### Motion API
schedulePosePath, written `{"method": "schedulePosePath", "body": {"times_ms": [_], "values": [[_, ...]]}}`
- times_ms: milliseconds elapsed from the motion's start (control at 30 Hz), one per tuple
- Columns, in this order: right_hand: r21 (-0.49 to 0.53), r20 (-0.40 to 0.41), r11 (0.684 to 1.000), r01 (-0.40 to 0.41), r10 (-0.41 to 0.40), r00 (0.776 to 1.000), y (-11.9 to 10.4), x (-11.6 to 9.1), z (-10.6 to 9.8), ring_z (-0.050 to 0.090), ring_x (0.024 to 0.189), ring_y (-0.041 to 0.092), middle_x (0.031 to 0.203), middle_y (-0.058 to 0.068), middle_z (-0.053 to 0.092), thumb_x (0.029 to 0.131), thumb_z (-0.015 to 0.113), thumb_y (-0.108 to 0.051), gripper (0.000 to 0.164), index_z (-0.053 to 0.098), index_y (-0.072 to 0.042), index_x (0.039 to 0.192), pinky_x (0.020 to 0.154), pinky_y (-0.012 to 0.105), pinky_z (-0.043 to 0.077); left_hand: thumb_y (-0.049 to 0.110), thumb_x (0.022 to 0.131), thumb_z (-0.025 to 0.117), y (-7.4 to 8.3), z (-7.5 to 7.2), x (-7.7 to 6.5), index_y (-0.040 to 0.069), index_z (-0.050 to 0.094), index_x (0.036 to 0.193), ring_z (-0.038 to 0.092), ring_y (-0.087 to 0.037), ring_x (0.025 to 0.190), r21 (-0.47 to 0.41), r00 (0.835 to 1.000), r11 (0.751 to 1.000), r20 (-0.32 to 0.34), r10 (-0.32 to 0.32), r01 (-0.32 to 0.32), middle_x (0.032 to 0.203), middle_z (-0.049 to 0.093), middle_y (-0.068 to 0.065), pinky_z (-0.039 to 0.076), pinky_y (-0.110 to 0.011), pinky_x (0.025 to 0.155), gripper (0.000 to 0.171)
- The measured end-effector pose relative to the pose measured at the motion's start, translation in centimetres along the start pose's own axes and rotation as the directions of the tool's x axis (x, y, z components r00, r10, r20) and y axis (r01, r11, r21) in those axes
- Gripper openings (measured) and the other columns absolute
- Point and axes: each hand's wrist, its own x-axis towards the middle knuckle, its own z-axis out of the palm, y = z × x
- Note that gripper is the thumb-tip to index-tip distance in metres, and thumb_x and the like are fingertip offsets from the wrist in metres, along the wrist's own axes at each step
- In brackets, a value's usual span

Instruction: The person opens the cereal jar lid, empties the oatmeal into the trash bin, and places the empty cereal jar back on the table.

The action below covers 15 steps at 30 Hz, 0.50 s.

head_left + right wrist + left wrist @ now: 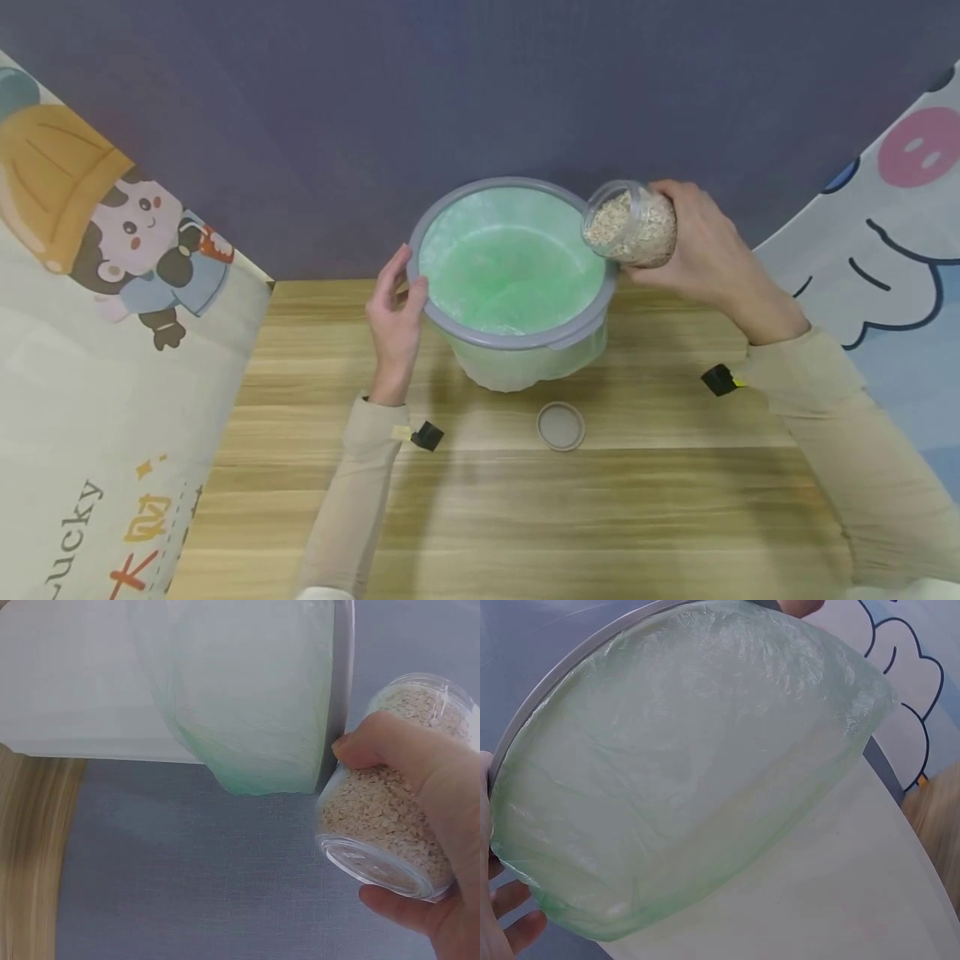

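Observation:
A round bin [525, 367] with a grey rim stands on the wooden table, lined with a thin green plastic bag [517, 267] folded over the rim. Against the left side of the rim rests my left hand [397, 312], thumb and fingers spread. My right hand [701, 246] grips a clear jar of oat flakes [648, 229] at the bin's right rim. The jar is tilted, its uncapped mouth facing the bin, and flakes lie up to the neck. In the right wrist view the thumb lies across the jar [382, 817], right beside the rim.
A small round lid [560, 427] lies on the table [480, 517] in front of the bin. Behind rises a dark blue-grey wall [480, 92]. Panels with cartoon prints flank the table, a left panel [67, 383] and a right panel [892, 275].

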Motion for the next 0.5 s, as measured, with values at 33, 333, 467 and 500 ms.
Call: {"method": "schedulePosePath", "body": {"times_ms": [33, 333, 467, 500], "values": [[-0.004, 0.002, 1.000, -0.002, 0.002, 1.000, -0.1, -0.1, 0.0, 0.050, 0.119, 0.046, 0.134, 0.029, 0.053, 0.062, 0.095, -0.021, 0.104, 0.041, 0.005, 0.148, 0.100, 0.070, 0.045, 0.008, 0.098, 0.064, 0.0, -0.1, 0.0, 0.000, 0.058, 0.143, 0.059, -0.021, 0.125, -0.002, 1.000, 1.000, 0.003, -0.003, 0.003, 0.150, 0.056, -0.010, 0.053, -0.032, 0.099, 0.045], [-0.047, -0.005, 0.999, 0.009, -0.009, 1.000, -1.3, -1.1, -0.1, 0.051, 0.114, 0.047, 0.131, 0.030, 0.053, 0.063, 0.093, -0.019, 0.100, 0.041, 0.006, 0.145, 0.095, 0.071, 0.047, 0.010, 0.099, 0.065, 0.4, -0.7, -0.7, 0.002, 0.058, 0.144, 0.058, -0.019, 0.125, -0.003, 1.000, 1.000, 0.022, -0.008, 0.008, 0.151, 0.056, -0.008, 0.051, -0.043, 0.102, 0.046], [-0.064, 0.003, 0.998, 0.014, -0.013, 1.000, -1.9, -1.5, -0.2, 0.051, 0.114, 0.046, 0.131, 0.029, 0.054, 0.064, 0.093, -0.020, 0.099, 0.042, 0.006, 0.145, 0.095, 0.070, 0.047, 0.012, 0.098, 0.064, 0.5, -1.1, -0.9, 0.002, 0.058, 0.144, 0.058, -0.019, 0.126, 0.002, 1.000, 1.000, 0.029, -0.006, 0.006, 0.151, 0.057, -0.006, 0.052, -0.036, 0.100, 0.047], [-0.066, 0.005, 0.998, 0.014, -0.014, 1.000, -2.0, -1.6, -0.2, 0.051, 0.114, 0.046, 0.131, 0.029, 0.054, 0.064, 0.093, -0.020, 0.099, 0.042, 0.006, 0.144, 0.095, 0.069, 0.048, 0.013, 0.098, 0.064, 0.5, -1.1, -1.0, 0.002, 0.058, 0.144, 0.058, -0.019, 0.126, 0.004, 1.000, 1.000, 0.031, -0.003, 0.003, 0.151, 0.057, -0.007, 0.052, -0.036, 0.100, 0.048]]}}
